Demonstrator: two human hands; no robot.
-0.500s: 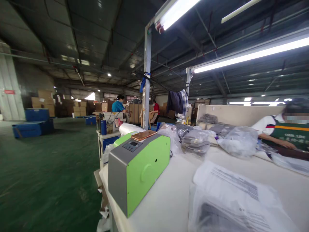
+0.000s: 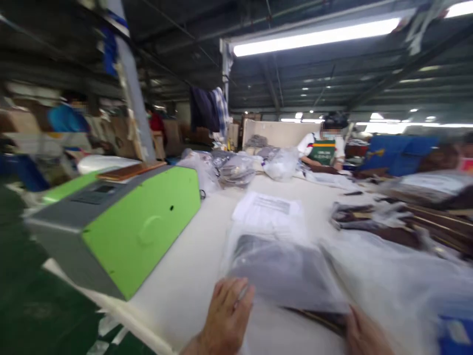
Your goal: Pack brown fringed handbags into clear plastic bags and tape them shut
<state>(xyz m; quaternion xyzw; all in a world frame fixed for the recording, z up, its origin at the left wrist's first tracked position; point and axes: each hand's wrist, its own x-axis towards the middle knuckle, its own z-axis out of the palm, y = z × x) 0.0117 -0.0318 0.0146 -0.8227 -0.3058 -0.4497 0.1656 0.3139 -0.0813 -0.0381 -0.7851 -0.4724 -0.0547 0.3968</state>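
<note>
My left hand (image 2: pixel 226 315) lies flat, fingers stretched out, on the near left corner of a clear plastic bag (image 2: pixel 284 271) with a dark garment inside. My right hand (image 2: pixel 364 335) shows only in part at the bag's near right edge, touching it; its fingers are cut off by the frame. The bag rests on a white table (image 2: pixel 185 281). A second bag with a printed label (image 2: pixel 269 209) lies just beyond it.
A green and grey machine (image 2: pixel 121 231) stands on the table's left end, by a post (image 2: pixel 133 93). More bagged garments (image 2: pixel 236 170) are piled farther back. A person in a green vest (image 2: pixel 325 148) works at the far side. Dark items (image 2: pixel 380 222) lie at right.
The view has swung right and down. Both my hands have come into view on the bagged garment; the machine now sits farther left in the picture.
</note>
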